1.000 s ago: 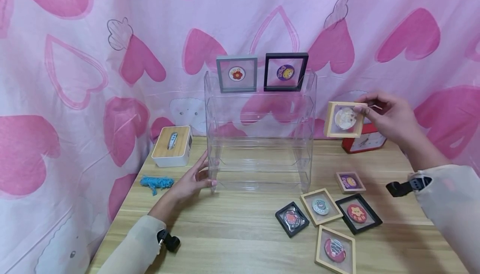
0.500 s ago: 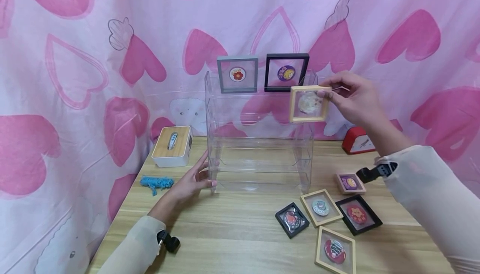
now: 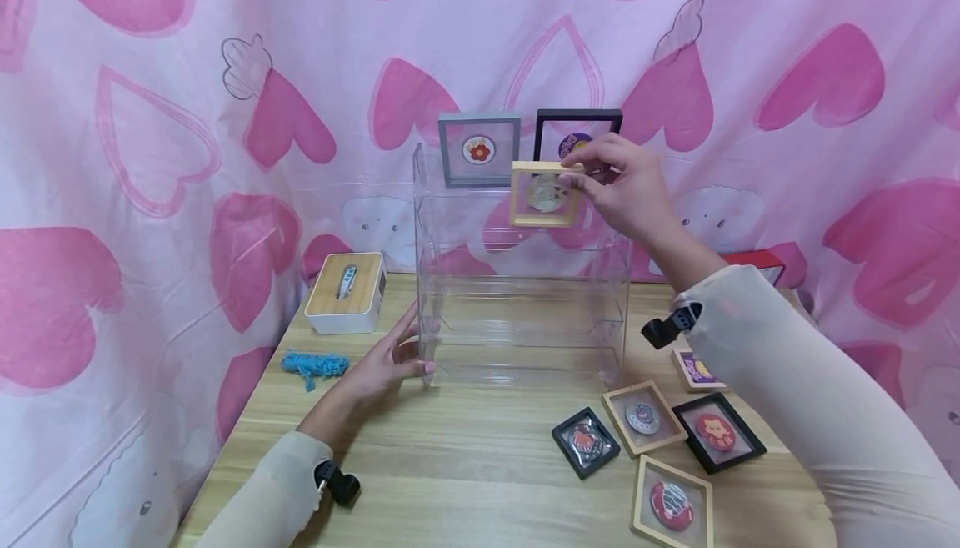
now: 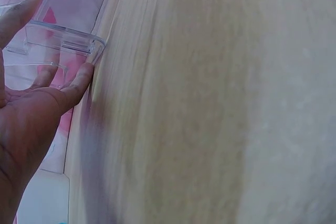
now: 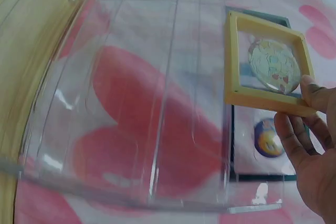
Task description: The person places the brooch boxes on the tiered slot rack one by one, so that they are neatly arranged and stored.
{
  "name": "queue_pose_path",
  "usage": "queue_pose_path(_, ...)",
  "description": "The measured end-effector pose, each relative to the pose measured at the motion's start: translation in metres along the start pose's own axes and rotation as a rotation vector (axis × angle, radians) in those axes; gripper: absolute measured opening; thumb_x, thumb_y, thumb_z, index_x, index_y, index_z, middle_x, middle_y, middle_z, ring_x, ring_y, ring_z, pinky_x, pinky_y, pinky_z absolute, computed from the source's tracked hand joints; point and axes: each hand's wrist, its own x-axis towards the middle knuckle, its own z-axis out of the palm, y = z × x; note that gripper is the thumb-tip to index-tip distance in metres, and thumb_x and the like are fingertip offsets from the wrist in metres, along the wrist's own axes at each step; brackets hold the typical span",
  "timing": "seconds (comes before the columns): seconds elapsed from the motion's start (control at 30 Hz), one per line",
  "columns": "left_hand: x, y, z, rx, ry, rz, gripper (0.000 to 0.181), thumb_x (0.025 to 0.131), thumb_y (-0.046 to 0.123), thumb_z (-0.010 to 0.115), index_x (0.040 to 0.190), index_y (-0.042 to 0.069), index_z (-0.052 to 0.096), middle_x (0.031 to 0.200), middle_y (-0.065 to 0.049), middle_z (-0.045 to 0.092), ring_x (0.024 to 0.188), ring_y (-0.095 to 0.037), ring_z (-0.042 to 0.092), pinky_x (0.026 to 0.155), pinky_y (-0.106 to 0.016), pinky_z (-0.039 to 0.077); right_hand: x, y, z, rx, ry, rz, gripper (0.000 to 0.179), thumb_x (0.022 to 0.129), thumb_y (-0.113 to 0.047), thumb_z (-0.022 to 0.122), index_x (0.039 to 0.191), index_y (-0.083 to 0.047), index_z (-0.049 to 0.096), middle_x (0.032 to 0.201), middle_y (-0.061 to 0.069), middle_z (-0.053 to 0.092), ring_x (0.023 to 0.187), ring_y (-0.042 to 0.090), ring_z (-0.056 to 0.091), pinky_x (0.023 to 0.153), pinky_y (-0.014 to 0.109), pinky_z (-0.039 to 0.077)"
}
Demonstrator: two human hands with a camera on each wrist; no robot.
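Observation:
My right hand (image 3: 630, 193) pinches a light-wood square frame (image 3: 546, 195) between thumb and fingers. A pale round badge (image 5: 274, 65) shows inside it. The frame is held up in front of the top tier of a clear acrylic display rack (image 3: 521, 284), overlapping the two frames there in the right wrist view. On that tier stand a grey frame (image 3: 480, 150) with a flower badge and a black frame (image 3: 551, 117), partly hidden by my hand. My left hand (image 3: 386, 364) holds the rack's lower left side, thumb at the front edge and fingers along the side (image 4: 79, 85).
Several framed badges lie at the front right, among them a small black frame (image 3: 586, 443) and a wooden one (image 3: 672, 505). A tissue box (image 3: 345, 293) and a blue cord bundle (image 3: 315, 366) sit left. A red clock (image 3: 756, 262) is partly behind my right arm.
My right hand has carried the wooden frame leftward and slightly up, from right of the rack to in front of its top tier. The left hand stays at the rack's side.

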Motion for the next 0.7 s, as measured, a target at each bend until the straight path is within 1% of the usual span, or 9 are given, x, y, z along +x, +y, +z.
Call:
queue_pose_path(0.2, 0.0, 0.001, 0.0, -0.007, -0.006, 0.009, 0.112, 0.102, 0.011, 0.079, 0.171, 0.063, 0.007, 0.18, -0.015, 0.029, 0.168, -0.05, 0.028, 0.137, -0.067, 0.022, 0.007, 0.001, 0.029, -0.001, -0.016, -0.013, 0.019, 0.095, -0.004, 0.087, 0.114, 0.0, 0.084, 0.112, 0.015, 0.073, 0.1, 0.024, 0.077, 0.088, 0.013, 0.063)
queue_pose_path(0.37, 0.001, 0.002, 0.0, 0.008, 0.007, 0.002, 0.111, 0.102, 0.013, 0.08, 0.17, 0.064, 0.007, 0.181, -0.013, 0.029, 0.168, -0.049, 0.027, 0.137, -0.068, 0.022, 0.008, 0.0, 0.05, 0.019, -0.036, -0.016, 0.018, 0.095, -0.004, 0.087, 0.113, -0.002, 0.085, 0.112, 0.015, 0.074, 0.099, 0.023, 0.076, 0.087, 0.014, 0.063)
queue_pose_path(0.43, 0.001, 0.002, 0.001, 0.012, 0.012, -0.007, 0.111, 0.102, 0.014, 0.08, 0.17, 0.065, 0.007, 0.181, -0.013, 0.028, 0.168, -0.049, 0.026, 0.136, -0.068, 0.022, 0.008, 0.001, 0.058, 0.025, -0.048, -0.016, 0.018, 0.095, -0.004, 0.086, 0.113, -0.002, 0.085, 0.114, 0.015, 0.076, 0.1, 0.025, 0.077, 0.088, 0.019, 0.065)
queue_pose_path(0.6, -0.001, 0.0, 0.002, 0.018, 0.012, -0.028, 0.11, 0.103, 0.016, 0.08, 0.169, 0.067, 0.007, 0.183, -0.013, 0.025, 0.169, -0.05, 0.024, 0.136, -0.07, 0.023, 0.005, 0.002, 0.074, 0.035, -0.092, -0.019, 0.017, 0.097, -0.002, 0.083, 0.114, -0.003, 0.085, 0.117, 0.015, 0.078, 0.105, 0.03, 0.079, 0.095, 0.038, 0.069)
queue_pose_path(0.7, 0.0, 0.0, 0.002, 0.017, 0.017, -0.041, 0.109, 0.104, 0.017, 0.079, 0.168, 0.068, 0.008, 0.183, -0.012, 0.024, 0.169, -0.049, 0.023, 0.135, -0.07, 0.023, 0.004, 0.0, 0.078, 0.029, -0.109, -0.028, 0.019, 0.098, 0.002, 0.081, 0.116, -0.004, 0.085, 0.119, 0.015, 0.077, 0.11, 0.031, 0.077, 0.098, 0.044, 0.068)
